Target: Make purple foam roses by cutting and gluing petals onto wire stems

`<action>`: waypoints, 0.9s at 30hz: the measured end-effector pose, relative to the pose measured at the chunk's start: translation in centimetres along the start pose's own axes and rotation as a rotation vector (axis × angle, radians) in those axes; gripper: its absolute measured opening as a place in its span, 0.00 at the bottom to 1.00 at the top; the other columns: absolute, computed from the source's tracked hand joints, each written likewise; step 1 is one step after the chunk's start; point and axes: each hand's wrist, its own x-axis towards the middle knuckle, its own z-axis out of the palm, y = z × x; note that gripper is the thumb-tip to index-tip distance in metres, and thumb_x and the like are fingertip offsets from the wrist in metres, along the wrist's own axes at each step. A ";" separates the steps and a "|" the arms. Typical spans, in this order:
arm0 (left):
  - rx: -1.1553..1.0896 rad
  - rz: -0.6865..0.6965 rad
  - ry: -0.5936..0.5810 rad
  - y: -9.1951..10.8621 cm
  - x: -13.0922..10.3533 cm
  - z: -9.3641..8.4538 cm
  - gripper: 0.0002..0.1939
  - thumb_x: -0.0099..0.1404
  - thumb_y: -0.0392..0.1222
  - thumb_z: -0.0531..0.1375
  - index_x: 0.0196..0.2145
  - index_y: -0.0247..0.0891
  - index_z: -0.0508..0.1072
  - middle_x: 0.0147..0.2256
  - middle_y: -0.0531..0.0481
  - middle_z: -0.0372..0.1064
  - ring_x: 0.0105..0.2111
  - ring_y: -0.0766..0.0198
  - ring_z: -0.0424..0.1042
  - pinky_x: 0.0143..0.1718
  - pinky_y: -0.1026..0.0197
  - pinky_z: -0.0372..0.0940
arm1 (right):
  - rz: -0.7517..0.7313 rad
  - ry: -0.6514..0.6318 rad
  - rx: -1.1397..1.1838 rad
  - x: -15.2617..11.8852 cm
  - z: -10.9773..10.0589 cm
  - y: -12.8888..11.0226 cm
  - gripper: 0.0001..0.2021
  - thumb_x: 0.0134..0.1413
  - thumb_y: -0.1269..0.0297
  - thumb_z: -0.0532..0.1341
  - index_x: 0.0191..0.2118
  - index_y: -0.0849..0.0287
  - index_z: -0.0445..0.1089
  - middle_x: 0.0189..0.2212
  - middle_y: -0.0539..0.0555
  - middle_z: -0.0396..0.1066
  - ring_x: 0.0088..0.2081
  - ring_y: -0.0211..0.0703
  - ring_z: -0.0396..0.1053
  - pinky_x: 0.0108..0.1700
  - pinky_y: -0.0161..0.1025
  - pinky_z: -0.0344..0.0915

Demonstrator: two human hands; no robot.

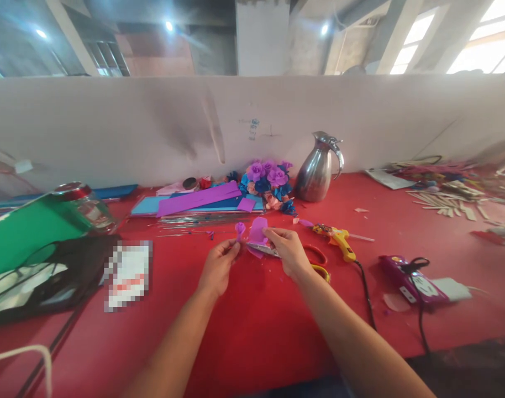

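Note:
My left hand (220,266) pinches a small purple paper flower bud (240,230) upright between thumb and fingers. To its right, my right hand (289,251) has a cut piece of purple paper (258,229) between thumb and forefinger. The bud and the paper piece are close together but apart. Scissors (262,249) with red and yellow handles lie on the red table below my right hand, which partly hides them. Behind my hands, a long purple paper strip (198,200) rests across blue sheets (145,205), beside a bunch of purple, blue and pink paper flowers (273,176).
A yellow glue gun (339,243) lies right of the scissors, its black cord running forward. Farther right is a purple power strip (414,282). A steel jug (316,171) stands by the back wall. Thin wires (190,222) lie before the sheets; a glass jar (87,207) is left.

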 end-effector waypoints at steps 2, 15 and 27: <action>0.006 -0.016 0.005 -0.1 0.0 0.0 0.20 0.37 0.49 0.72 0.28 0.36 0.77 0.28 0.49 0.75 0.33 0.63 0.71 0.43 0.59 0.62 | 0.010 0.005 0.015 0.0 0.1 0.3 0.17 0.36 0.49 0.63 0.18 0.61 0.67 0.14 0.45 0.55 0.20 0.32 0.48 0.22 0.33 0.45; 0.076 -0.061 0.043 -0.6 0.3 -0.2 0.17 0.34 0.43 0.72 0.26 0.37 0.79 0.25 0.49 0.76 0.26 0.66 0.69 0.34 0.62 0.61 | 0.021 -0.002 0.100 0.0 0.7 1.4 0.18 0.37 0.49 0.64 0.19 0.62 0.69 0.15 0.46 0.61 0.20 0.32 0.53 0.24 0.33 0.49; 0.117 0.005 0.117 -1.2 0.5 -0.2 0.15 0.36 0.44 0.72 0.24 0.37 0.78 0.24 0.51 0.76 0.28 0.64 0.71 0.39 0.60 0.62 | 0.034 0.011 0.176 -0.4 1.2 1.3 0.15 0.37 0.53 0.65 0.20 0.63 0.73 0.16 0.47 0.64 0.21 0.32 0.55 0.26 0.33 0.50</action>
